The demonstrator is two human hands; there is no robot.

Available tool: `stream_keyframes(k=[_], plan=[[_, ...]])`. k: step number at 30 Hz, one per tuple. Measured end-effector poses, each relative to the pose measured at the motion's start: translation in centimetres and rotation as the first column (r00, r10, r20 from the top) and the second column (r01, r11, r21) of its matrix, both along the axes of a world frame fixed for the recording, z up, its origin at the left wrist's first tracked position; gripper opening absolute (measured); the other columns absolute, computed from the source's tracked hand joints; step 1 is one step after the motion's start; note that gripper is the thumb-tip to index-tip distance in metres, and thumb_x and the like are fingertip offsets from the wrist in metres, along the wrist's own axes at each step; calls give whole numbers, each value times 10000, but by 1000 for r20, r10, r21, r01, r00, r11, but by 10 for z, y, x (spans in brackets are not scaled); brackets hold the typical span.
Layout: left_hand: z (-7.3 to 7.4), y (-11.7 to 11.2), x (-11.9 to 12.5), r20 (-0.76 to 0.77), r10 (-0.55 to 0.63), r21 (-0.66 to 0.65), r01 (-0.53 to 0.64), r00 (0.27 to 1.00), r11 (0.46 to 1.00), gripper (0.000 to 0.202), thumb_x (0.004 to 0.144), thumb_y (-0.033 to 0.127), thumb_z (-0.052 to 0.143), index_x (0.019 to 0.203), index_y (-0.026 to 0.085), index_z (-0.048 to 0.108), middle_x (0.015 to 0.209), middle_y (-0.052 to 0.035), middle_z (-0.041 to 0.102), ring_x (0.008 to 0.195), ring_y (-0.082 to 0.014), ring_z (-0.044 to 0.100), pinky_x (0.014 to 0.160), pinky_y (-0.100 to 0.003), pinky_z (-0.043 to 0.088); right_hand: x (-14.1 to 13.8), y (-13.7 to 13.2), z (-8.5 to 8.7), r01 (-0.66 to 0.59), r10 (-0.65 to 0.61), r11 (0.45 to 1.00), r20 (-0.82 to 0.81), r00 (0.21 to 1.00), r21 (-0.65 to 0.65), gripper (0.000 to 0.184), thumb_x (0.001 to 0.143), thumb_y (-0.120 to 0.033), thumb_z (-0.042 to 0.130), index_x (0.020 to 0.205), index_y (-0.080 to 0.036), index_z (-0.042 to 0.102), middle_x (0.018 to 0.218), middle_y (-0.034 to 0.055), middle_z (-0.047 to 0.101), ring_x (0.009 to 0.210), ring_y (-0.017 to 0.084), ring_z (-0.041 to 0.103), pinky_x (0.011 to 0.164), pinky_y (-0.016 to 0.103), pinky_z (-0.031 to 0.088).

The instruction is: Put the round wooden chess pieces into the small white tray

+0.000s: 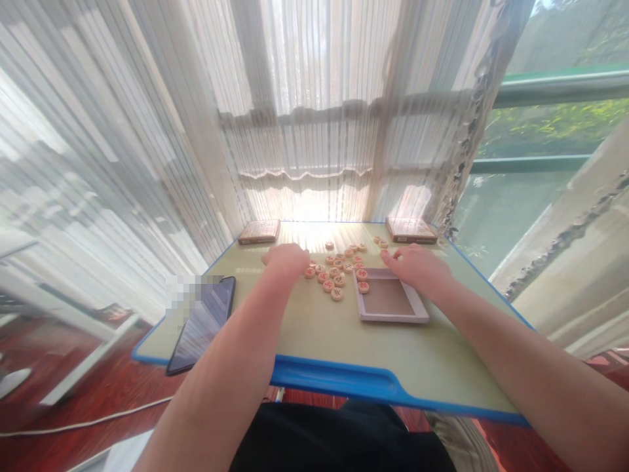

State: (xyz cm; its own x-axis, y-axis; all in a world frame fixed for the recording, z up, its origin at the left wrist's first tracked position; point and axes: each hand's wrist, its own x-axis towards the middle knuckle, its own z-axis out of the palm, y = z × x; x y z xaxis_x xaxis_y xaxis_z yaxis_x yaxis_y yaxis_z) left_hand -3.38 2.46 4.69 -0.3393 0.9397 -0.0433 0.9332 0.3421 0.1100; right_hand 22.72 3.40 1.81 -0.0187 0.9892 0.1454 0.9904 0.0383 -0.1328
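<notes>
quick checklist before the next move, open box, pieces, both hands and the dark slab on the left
1. Open box flat on the table: ok.
2. Pair of pieces fully inside the open box: cannot tell, they overlap its left rim in this view.
3. Loose pieces away from the near table edge: ok.
4. Left hand holding nothing: cannot tell, its fingers are largely hidden.
5. Right hand gripping a piece: cannot tell, one shows by its thumb.
6. Dark slab wholly within the table: not ok, its near end laps over the blue edge.
</notes>
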Motion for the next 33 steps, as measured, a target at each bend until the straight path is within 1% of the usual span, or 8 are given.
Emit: stream_keyframes(k=[4, 7, 10, 14, 19, 25, 30, 33], plan=[[1, -4, 5, -29, -166, -110, 162, 986, 981, 370, 806, 388, 505, 1056, 161, 656, 1162, -175, 622, 1013, -307, 597, 809, -390, 476, -1, 1, -1, -49, 49, 999, -10, 999, 1, 542, 853, -566, 318, 963, -183, 686, 1003, 147, 594, 912, 262, 593, 790, 362, 421], [2, -5, 7, -62, -247, -146, 236, 967, 961, 303, 785, 255, 544, 1052, 168, 659, 1133, -140, 643, 994, -275, 608, 816, -353, 480, -1, 1, -2, -80, 80, 997, -16, 997, 15, 501, 850, -547, 339, 943, -193, 682, 968, 132, 598, 919, 256, 591, 797, 354, 418], [2, -6, 9, -102, -297, -147, 281, 949, 948, 311, 753, 141, 551, 1037, 176, 673, 1089, -113, 665, 969, -249, 620, 818, -313, 483, -1, 1, -3, -87, 87, 996, -22, 996, 12, 488, 848, -543, 349, 937, -194, 678, 966, 123, 600, 906, 246, 590, 794, 347, 417], [2, -3, 10, -132, -361, -129, 345, 923, 930, 333, 719, 117, 580, 1026, 184, 690, 1044, -100, 680, 944, -235, 630, 814, -278, 483, -1, 1, -3, -92, 93, 996, -29, 995, 6, 479, 842, -543, 360, 932, -198, 680, 978, 122, 599, 883, 241, 589, 783, 349, 420], [-7, 2, 10, -98, -364, -58, 360, 926, 931, 233, 748, 201, 564, 919, 165, 717, 952, -116, 696, 895, -243, 638, 776, -293, 492, -3, -2, -1, -97, 97, 995, -20, 995, -1, 490, 838, -556, 360, 941, -199, 679, 1004, 125, 599, 887, 245, 587, 765, 349, 423], [-14, 4, 10, -73, -362, -6, 363, 929, 932, 222, 746, 283, 563, 883, 176, 701, 922, -109, 694, 858, -234, 636, 727, -283, 494, -4, -3, 1, -103, 103, 995, -6, 995, -13, 476, 839, -537, 377, 959, -189, 679, 1009, 129, 610, 921, 253, 586, 791, 352, 418], [-16, 5, 8, -50, -398, 105, 401, 916, 910, 221, 718, 260, 583, 913, 197, 665, 958, -78, 679, 886, -226, 619, 734, -282, 491, -3, 1, -2, -118, 118, 993, 2, 993, -15, 502, 839, -562, 368, 997, -193, 669, 1050, 134, 613, 955, 256, 578, 808, 357, 411], [-16, 4, 10, -41, -399, 102, 401, 916, 910, 209, 720, 211, 569, 904, 210, 669, 962, -66, 677, 886, -213, 616, 748, -274, 488, -2, 2, -3, -109, 109, 994, 6, 994, -28, 515, 839, -575, 359, 1026, -201, 660, 1079, 134, 609, 978, 257, 573, 815, 361, 411]])
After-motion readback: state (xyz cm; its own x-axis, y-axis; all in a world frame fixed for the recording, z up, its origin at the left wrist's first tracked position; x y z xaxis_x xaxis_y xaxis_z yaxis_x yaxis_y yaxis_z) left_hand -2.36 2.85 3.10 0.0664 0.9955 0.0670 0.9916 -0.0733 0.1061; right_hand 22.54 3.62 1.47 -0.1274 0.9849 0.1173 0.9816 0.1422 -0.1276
